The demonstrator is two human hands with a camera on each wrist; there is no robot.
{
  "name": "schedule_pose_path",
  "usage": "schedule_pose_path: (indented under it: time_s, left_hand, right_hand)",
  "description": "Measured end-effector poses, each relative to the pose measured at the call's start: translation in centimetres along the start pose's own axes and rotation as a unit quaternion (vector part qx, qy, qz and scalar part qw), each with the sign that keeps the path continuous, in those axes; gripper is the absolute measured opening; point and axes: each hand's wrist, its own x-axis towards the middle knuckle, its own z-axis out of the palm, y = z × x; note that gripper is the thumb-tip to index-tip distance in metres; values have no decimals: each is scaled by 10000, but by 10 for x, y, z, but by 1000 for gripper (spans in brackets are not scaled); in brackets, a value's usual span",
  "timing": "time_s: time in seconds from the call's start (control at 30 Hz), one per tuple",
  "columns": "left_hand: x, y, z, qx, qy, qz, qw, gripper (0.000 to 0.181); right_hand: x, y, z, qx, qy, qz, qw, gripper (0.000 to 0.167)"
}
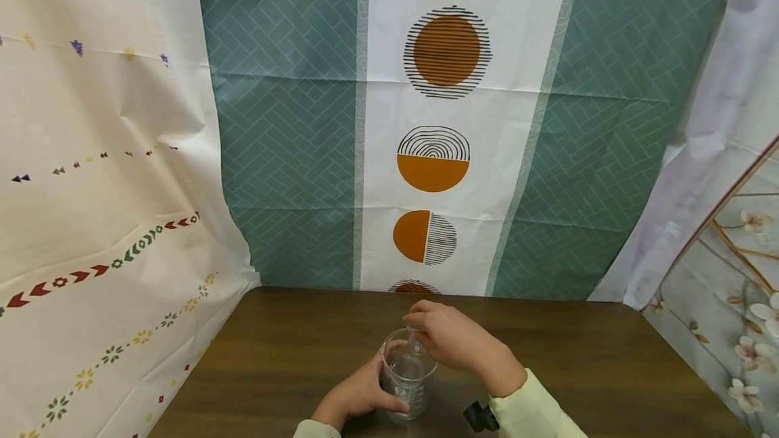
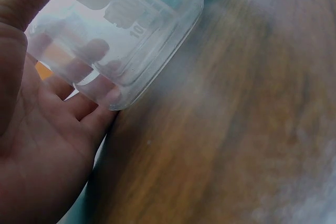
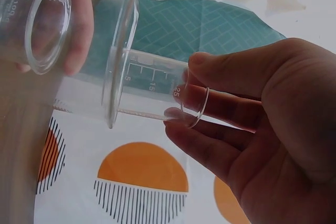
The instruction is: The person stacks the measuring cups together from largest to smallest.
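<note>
My left hand (image 1: 364,387) grips a large clear glass beaker (image 1: 410,394), fingers around its side, over the brown table. In the left wrist view, the beaker's lower end (image 2: 157,40) shows pale printing. My right hand (image 1: 459,340) is above the beaker's mouth. Between thumb and fingers it pinches a small clear graduated beaker (image 3: 152,85) near the rim, as the right wrist view shows. The small beaker's lower part reaches past the large beaker's rim (image 3: 116,77) to the inside. A round glass edge (image 3: 37,56) shows within the large beaker; whether it belongs to another vessel is unclear.
The brown wooden table (image 1: 292,343) spreads around both hands. Behind it hangs a green and white patterned cloth (image 1: 292,154). Pale printed cloth (image 1: 109,222) hangs at left, and flowered cloth (image 1: 724,330) at right. A small black object (image 1: 479,418) sits at the right sleeve.
</note>
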Motion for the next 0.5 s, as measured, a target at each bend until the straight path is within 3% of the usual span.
schedule_pose_path:
  time_s: [0.5]
  left_hand:
    - [-1,-2,0,42,17,-14,10000,88]
  right_hand:
    - [1,-2,3,-72,-72,-23,9999,28]
